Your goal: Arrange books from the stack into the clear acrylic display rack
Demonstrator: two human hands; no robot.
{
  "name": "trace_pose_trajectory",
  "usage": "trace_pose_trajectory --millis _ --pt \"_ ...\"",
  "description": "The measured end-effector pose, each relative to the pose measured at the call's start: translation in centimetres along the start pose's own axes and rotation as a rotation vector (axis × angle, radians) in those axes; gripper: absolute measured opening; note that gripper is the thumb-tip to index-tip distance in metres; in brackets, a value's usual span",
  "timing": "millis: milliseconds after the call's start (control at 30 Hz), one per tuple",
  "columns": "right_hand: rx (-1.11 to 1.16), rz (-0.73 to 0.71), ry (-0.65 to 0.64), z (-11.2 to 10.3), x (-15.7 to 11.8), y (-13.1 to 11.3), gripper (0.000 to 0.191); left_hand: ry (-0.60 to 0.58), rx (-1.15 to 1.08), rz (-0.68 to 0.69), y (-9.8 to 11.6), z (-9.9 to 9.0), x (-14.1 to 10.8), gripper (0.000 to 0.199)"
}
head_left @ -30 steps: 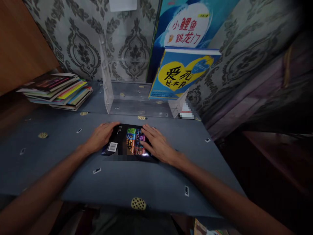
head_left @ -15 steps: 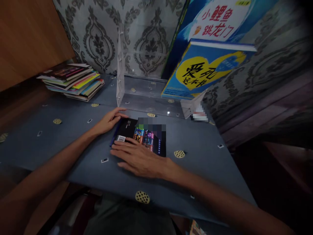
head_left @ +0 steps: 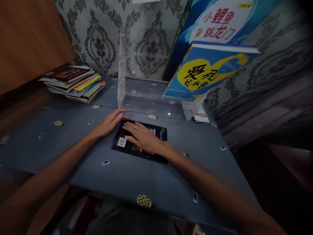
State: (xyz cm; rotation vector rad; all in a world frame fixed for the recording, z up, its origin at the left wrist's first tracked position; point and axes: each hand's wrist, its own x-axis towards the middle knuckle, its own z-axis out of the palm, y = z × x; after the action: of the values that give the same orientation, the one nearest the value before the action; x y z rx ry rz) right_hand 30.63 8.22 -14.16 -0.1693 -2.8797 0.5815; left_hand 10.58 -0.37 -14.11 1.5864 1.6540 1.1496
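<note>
A dark book (head_left: 156, 156) with a white barcode lies flat on the blue-grey tablecloth (head_left: 132, 176). My right hand (head_left: 144, 137) rests palm down across the middle of its cover, fingers spread and pointing left, holding nothing. At the book's upper left corner is my left hand (head_left: 111, 122), its fingers stretched out and its fingertips at the edge. Part of the cover's pictures is hidden under my right hand.
Behind the book stands a clear acrylic rack (head_left: 153, 109), with a blue and yellow book (head_left: 200, 75) on its right side and a larger blue book (head_left: 220, 21) behind. A book stack (head_left: 73, 83) sits at the back left. A blurred white item (head_left: 201, 115) lies right of the rack.
My right hand has moved up over the book, from its lower edge to the middle of the cover, uncovering the lower edge. My left hand has stayed nearly still.
</note>
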Motion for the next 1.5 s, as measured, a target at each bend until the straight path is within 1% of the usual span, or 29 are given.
trace_pose_trajectory --millis 100,167,300,400,467,567,633,667,733,767,867,967,1033,1133,1233,1300,1367,1433,1500 --pt "-0.003 0.050 0.032 -0.4 -1.7 1.3 0.048 -0.003 0.090 0.027 0.0 0.0 -0.1 0.059" --pt "0.011 0.105 0.070 -0.7 -3.4 2.3 0.049 -0.019 0.138 0.038 0.0 -0.1 -0.1 0.058" --pt "0.081 0.194 0.139 -1.5 -7.0 4.1 0.049 -0.067 0.163 0.065 -0.1 -0.2 -0.2 0.054" --pt "0.109 0.232 0.169 -1.9 -9.4 4.7 0.050 -0.083 0.235 0.091 0.0 -0.2 -0.3 0.049" --pt "0.089 0.242 0.146 -2.0 -10.7 4.5 0.058 -0.097 0.301 0.100 0.2 -0.2 -0.5 0.047" --pt "0.015 0.229 0.077 -1.9 -11.9 3.9 0.086 -0.106 0.396 0.094 0.6 -0.1 -0.7 0.047" --pt "-0.028 0.226 0.051 -1.8 -12.2 3.6 0.098 -0.109 0.439 0.094 0.7 0.0 -0.8 0.048" --pt "-0.044 0.231 0.048 -1.8 -12.3 3.7 0.099 -0.111 0.452 0.096 0.7 0.0 -0.8 0.048" --pt "-0.071 0.253 0.070 -1.7 -12.0 4.0 0.096 -0.112 0.462 0.100 0.7 0.0 -0.7 0.049" --pt "-0.083 0.270 0.095 -1.7 -11.8 4.2 0.091 -0.112 0.464 0.101 0.6 0.0 -0.7 0.049" --pt "-0.098 0.305 0.180 -1.9 -11.1 5.1 0.068 -0.119 0.483 0.111 0.8 -0.1 -0.7 0.051" --pt "-0.104 0.286 0.228 -2.1 -10.6 5.7 0.051 -0.149 0.596 0.168 1.4 0.3 -1.3 0.055" --pt "-0.110 0.272 0.249 -2.1 -10.4 5.8 0.046 -0.202 0.703 0.254 2.1 1.0 -2.1 0.061" --pt "-0.118 0.266 0.269 -1.9 -10.5 5.8 0.044 -0.317 0.800 0.400 3.1 2.7 -3.4 0.074" --pt "-0.124 0.259 0.281 -1.7 -10.6 5.9 0.043 -0.354 0.885 0.453 3.3 4.3 -4.1 0.079" --pt "-0.124 0.253 0.286 -1.6 -10.7 6.0 0.042 -0.341 0.956 0.477 3.1 4.9 -4.3 0.078" --pt "-0.122 0.243 0.290 -1.6 -10.6 6.0 0.042 -0.322 1.021 0.532 2.8 5.3 -4.5 0.074" --pt "-0.115 0.233 0.301 -1.6 -10.6 6.0 0.044 -0.287 1.066 0.625 2.6 5.5 -4.9 0.062" --pt "-0.088 0.231 0.318 -1.8 -10.5 5.8 0.046 -0.228 1.090 0.731 2.9 5.5 -5.4 0.045"
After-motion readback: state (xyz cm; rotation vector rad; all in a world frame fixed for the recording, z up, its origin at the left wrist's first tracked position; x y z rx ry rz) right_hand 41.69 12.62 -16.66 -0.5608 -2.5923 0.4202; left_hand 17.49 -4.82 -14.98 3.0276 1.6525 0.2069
